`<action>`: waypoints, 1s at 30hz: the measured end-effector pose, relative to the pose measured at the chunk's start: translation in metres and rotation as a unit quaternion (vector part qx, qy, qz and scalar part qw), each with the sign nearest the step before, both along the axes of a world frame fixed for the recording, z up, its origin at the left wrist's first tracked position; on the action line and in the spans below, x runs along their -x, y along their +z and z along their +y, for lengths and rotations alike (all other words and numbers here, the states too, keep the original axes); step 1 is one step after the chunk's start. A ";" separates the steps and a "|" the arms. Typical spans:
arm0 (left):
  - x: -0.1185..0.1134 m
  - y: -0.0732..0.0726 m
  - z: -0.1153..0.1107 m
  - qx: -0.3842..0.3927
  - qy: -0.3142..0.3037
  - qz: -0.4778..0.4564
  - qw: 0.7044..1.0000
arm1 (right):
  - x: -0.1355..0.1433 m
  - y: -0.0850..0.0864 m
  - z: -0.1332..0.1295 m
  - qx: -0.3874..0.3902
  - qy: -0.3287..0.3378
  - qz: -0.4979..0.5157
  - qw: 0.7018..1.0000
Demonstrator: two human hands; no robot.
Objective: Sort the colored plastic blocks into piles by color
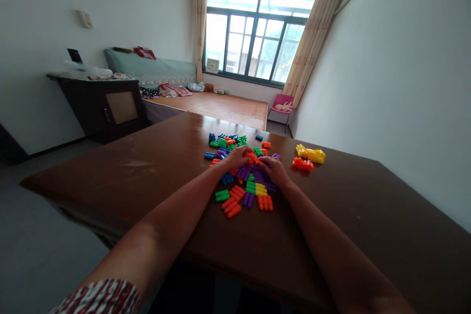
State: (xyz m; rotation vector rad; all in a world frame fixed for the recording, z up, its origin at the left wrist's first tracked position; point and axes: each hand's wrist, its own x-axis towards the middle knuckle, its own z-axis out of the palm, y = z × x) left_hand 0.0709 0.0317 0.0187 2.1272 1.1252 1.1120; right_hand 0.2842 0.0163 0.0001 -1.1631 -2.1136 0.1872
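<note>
Both my hands meet over a pile of coloured plastic building blocks on the brown table. With closed fingers my left hand [238, 157] grips an orange building block [251, 158] from the left. My right hand [274, 169] pinches at the right end of the same orange piece, fingers partly hidden. Purple blocks [247, 172] lie just beneath the hands. Nearer to me are loose orange blocks [231, 208], a green block [222, 196] and a joined green and yellow piece [256, 188]. Blue and green blocks [230, 141] spread behind my left hand.
To the right on the table [147, 181] sit a yellow group of joined blocks [311, 153] and an orange-red group [302, 164]. A dark cabinet [106, 108] stands at the left. Beyond the table are a low bed [224, 105] and a pink chair [282, 104].
</note>
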 end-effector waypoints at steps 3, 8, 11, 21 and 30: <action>0.003 -0.001 0.001 0.004 0.015 -0.009 1.000 | 0.003 0.001 -0.001 -0.010 -0.022 0.009 1.000; 0.003 0.003 0.003 0.088 -0.011 -0.133 0.987 | 0.001 0.008 0.000 0.024 -0.103 0.102 0.989; 0.001 0.008 0.001 0.123 -0.051 -0.209 0.969 | -0.002 0.014 0.000 0.054 -0.062 0.117 0.990; -0.001 0.009 0.003 0.095 -0.138 -0.243 0.955 | 0.025 0.032 -0.017 0.257 0.088 0.315 0.909; -0.008 0.021 -0.007 -0.005 -0.096 -0.178 0.979 | 0.002 0.039 -0.008 0.324 0.128 0.384 0.855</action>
